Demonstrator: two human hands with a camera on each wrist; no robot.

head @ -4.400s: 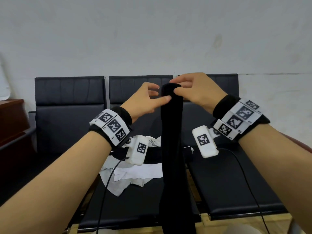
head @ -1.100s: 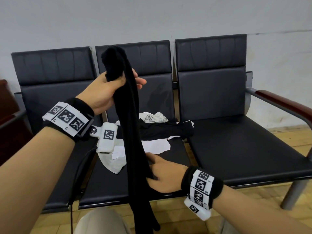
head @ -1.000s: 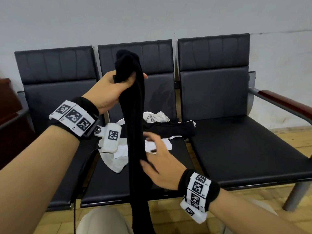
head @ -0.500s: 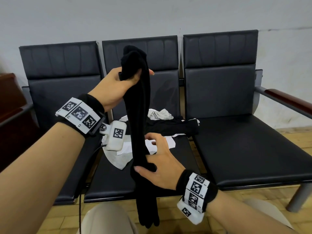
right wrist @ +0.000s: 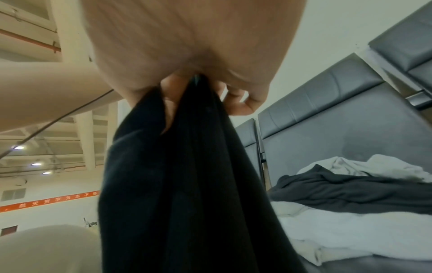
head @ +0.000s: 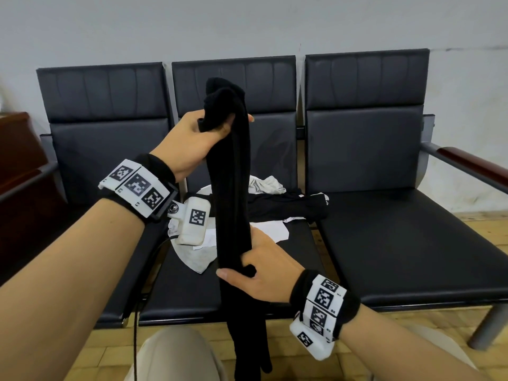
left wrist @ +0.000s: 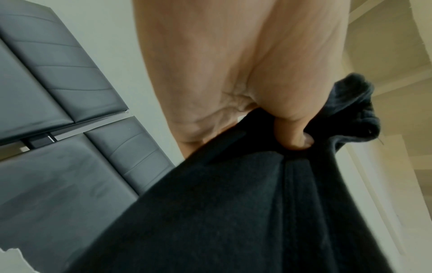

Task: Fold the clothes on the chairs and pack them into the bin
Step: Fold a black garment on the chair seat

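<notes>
A long black garment (head: 233, 193) hangs bunched in a narrow vertical strip in front of the middle chair. My left hand (head: 200, 136) grips its top end at chest height, thumb pressed into the cloth (left wrist: 294, 136). Lower down, my right hand (head: 255, 273) is closed around the strip near its middle, with the cloth (right wrist: 187, 166) running between the fingers. The garment's lower end dangles past the seat edge toward the floor. More clothes lie on the middle seat: a black piece (head: 291, 207) across white ones (head: 195, 257). No bin is in view.
Three joined black chairs (head: 365, 133) stand against a white wall; the right seat (head: 398, 243) and left seat are bare. A wooden armrest (head: 472, 163) juts out at right, dark wooden furniture (head: 19, 149) at left. My knees (head: 176, 356) are below, over wood flooring.
My left hand took over the garment's top from my right hand. My right hand dropped to the strip's middle, slid along it and now closes around it.
</notes>
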